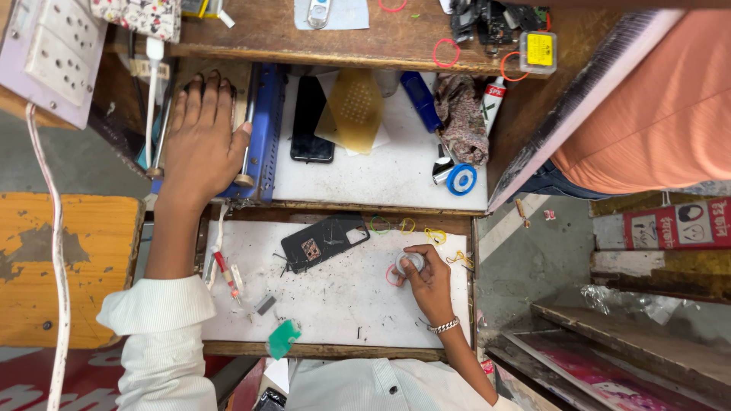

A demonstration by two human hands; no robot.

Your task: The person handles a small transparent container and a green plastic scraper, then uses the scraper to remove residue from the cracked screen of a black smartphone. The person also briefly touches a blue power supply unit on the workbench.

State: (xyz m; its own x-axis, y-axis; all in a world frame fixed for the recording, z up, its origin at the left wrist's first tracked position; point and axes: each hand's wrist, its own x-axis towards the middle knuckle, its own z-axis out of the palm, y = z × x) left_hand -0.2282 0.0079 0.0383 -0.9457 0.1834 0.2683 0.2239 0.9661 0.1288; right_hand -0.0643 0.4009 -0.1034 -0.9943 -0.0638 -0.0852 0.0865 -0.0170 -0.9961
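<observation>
Left hand (199, 141) at ten o'clock, fingers spread flat, palm down on a dark thing beside the blue metal tool (266, 129); gripping or only resting cannot be told. Right hand (426, 280) near centre, at five o'clock, fingers curled around a small round silvery container (409, 262), held just above the white work board (343, 297). Black phone back cover (325, 240) lying just beside, toward nine o'clock.
</observation>
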